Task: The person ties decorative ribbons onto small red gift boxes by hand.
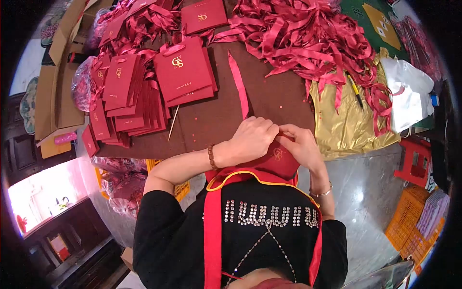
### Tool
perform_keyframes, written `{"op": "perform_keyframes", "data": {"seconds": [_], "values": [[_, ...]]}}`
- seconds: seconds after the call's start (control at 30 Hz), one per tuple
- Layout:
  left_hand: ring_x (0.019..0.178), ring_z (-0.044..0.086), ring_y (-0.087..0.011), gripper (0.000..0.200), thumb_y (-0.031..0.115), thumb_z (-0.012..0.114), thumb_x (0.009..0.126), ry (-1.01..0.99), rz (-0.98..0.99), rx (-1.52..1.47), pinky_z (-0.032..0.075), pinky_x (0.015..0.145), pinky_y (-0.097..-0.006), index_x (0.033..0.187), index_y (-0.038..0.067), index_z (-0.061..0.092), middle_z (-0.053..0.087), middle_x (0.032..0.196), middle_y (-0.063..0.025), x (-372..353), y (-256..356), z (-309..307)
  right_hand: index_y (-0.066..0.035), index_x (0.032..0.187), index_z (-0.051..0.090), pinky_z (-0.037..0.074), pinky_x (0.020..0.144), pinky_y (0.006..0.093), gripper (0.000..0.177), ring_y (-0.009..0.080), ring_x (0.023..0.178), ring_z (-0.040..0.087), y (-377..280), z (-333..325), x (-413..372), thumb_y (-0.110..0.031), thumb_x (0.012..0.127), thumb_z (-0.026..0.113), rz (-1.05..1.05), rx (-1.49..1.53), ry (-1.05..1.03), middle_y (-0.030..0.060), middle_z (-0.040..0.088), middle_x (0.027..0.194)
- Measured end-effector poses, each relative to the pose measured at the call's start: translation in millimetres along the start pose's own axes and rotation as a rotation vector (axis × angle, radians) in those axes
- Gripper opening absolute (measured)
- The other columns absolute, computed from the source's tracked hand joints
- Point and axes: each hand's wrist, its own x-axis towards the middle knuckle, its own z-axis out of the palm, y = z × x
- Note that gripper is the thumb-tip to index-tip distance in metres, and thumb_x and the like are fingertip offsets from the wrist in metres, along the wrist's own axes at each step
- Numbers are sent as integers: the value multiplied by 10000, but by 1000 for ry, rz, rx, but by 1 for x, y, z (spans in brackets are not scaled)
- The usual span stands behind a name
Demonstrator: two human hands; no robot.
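left hand and right hand pinch a red bag — its inside hidden

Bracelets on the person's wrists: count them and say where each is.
2: a brown beaded bracelet at the wrist of the left hand, and a silver-coloured bangle below the right hand. Both wrists show; none seems hidden.

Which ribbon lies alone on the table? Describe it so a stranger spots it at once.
On the brown table, look between the stacked red bags and the big ribbon heap. The lone ribbon runs there down to the left hand. Unlike its tangled neighbours, it lies single and nearly straight.
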Motion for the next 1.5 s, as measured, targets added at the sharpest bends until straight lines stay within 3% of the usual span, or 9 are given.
{"op": "perform_keyframes", "data": {"seconds": [0.2, 0.27, 0.43, 0.6, 0.67, 0.93, 1.13, 1.2, 1.5], "values": [[674, 538, -277, 110, 171, 573, 832, 58, -38, -67, 375, 658, -374, 776, 84, 610, 550, 695, -83, 14, -20, -31, -60, 1015, 616, 502, 701, 381, 217, 313, 813, 646, -6, 10, 0, -178, 834, 593, -138, -186, 54, 157, 665, 871], [717, 606, -253, 167, 162, 567, 833, -303, -316, -485, 468, 688, -340, 819, 4, 619, 615, 742, -120, 20, -37, -32, -72, 992, 615, 498, 680, 401, 195, 323, 788, 639, -12, 13, -1, -189, 837, 594, -203, -225, 61, 149, 664, 847], [715, 631, -209, 156, 135, 583, 780, -702, -322, -807, 467, 641, -339, 821, -7, 635, 656, 767, -127, 38, -54, -50, -53, 947, 621, 491, 612, 371, 159, 318, 711, 640, -28, 15, -5, -144, 816, 625, -258, -338, 47, 149, 651, 771], [781, 592, -160, 91, 67, 587, 798, -709, -281, -609, 457, 713, -287, 862, 14, 623, 621, 809, -67, 41, -45, -63, -53, 949, 615, 490, 605, 379, 157, 324, 705, 637, -21, 15, -7, -143, 822, 619, -224, -320, 65, 140, 652, 772], [849, 581, -220, 117, 80, 597, 782, -575, -27, -459, 447, 761, -320, 882, 31, 634, 601, 849, -68, 35, -54, -52, -51, 952, 612, 489, 609, 382, 160, 328, 708, 633, -19, 17, -7, -145, 823, 619, -270, -324, 81, 141, 653, 775], [1092, 473, -250, 257, 251, 545, 858, -924, 39, -464, 374, 925, -355, 930, 41, 674, 565, 1154, -90, 52, -63, -48, -46, 932, 614, 488, 614, 380, 133, 320, 715, 632, -24, 20, -10, -133, 832, 612, -364, -335, 91, 143, 650, 789], [912, 563, -293, 294, 235, 595, 775, -1112, 24, -620, 423, 845, -361, 860, -42, 645, 602, 1034, -157, 63, -68, -26, -43, 931, 611, 492, 604, 368, 144, 299, 698, 642, -27, 22, -12, -97, 802, 645, -358, -369, 98, 135, 654, 772], [662, 485, -100, 302, 249, 611, 761, -1085, 97, -769, 383, 611, -276, 888, -21, 654, 587, 702, -17, 59, -72, -15, -39, 933, 606, 493, 604, 363, 152, 296, 698, 644, -29, 21, -12, -89, 797, 650, -390, -363, 85, 134, 657, 772], [694, 478, -100, 233, 185, 612, 730, -1199, -75, -898, 376, 638, -266, 849, -11, 658, 558, 703, 0, 57, -71, -21, -26, 917, 612, 499, 597, 336, 154, 271, 689, 652, -28, 20, -10, -69, 780, 667, -424, -318, 71, 135, 657, 770]]}}
